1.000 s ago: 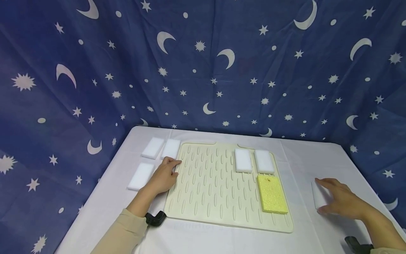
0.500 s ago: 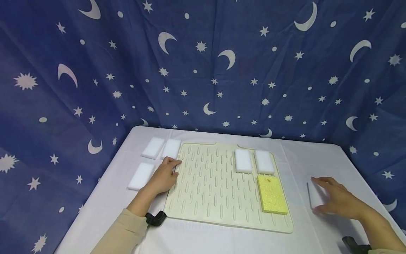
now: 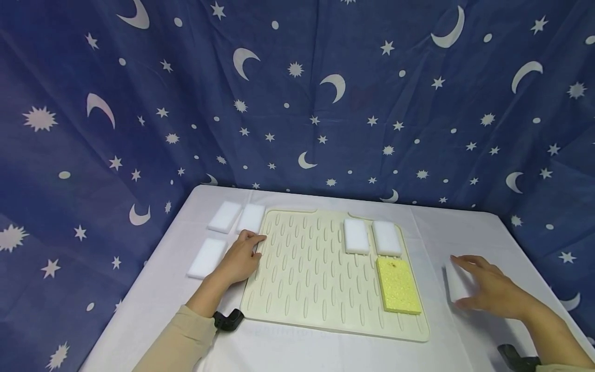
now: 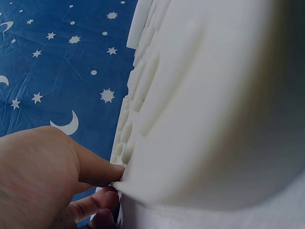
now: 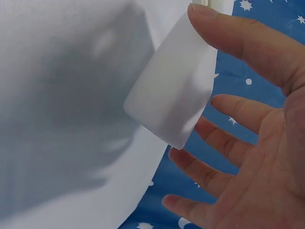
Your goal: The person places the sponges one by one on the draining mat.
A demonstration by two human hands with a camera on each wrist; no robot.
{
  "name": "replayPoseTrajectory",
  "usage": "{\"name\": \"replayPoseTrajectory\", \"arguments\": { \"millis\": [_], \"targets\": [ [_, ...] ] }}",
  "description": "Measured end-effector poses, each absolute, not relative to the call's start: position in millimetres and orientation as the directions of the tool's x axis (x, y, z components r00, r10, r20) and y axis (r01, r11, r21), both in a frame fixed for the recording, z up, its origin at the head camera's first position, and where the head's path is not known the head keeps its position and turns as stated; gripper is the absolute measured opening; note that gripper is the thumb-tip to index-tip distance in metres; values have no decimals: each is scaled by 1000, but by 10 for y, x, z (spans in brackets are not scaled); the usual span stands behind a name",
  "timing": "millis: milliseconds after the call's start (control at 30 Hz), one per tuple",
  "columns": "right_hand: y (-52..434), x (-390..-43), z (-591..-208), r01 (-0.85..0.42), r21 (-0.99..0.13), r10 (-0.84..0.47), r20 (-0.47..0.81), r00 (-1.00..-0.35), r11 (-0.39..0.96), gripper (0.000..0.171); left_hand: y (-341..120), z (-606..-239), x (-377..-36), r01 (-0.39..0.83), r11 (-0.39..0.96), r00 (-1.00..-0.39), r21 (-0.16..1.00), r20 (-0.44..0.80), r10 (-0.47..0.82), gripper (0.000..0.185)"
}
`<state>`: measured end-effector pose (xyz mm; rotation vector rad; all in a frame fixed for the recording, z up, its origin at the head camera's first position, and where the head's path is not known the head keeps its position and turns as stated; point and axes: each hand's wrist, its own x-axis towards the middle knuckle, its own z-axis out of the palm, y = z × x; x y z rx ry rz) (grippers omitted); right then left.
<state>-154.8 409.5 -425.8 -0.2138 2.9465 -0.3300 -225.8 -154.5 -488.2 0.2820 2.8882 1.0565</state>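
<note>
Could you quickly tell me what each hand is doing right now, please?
Left hand: open, fingers resting on the edge of the cream mat.
Right hand: grips a white sponge between thumb and fingers.

The worktop (image 3: pixel 153 305) is covered with a white cloth, and a cream ribbed mat (image 3: pixel 307 279) lies flat in its middle. To the left of the mat three white sponges rest on the cloth: two side by side at the far corner (image 3: pixel 224 216) (image 3: pixel 251 218), the second just beside the mat's edge, and one nearer (image 3: pixel 207 257). On the cloth to the right of the mat sits another white sponge (image 3: pixel 457 287), tilted up off the cloth, with a small black object (image 3: pixel 228 319) at the mat's near left corner.
</note>
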Motion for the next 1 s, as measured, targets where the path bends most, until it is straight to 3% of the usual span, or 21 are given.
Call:
{"name": "replayPoseTrajectory", "arguments": {
  "millis": [1000],
  "targets": [
    [3811,-1553,-4134,-191,-250,-222,-99,-970,949,113,-1542,-4893,-2261,156,752,-981,641,14,192,48]
  ]
}}
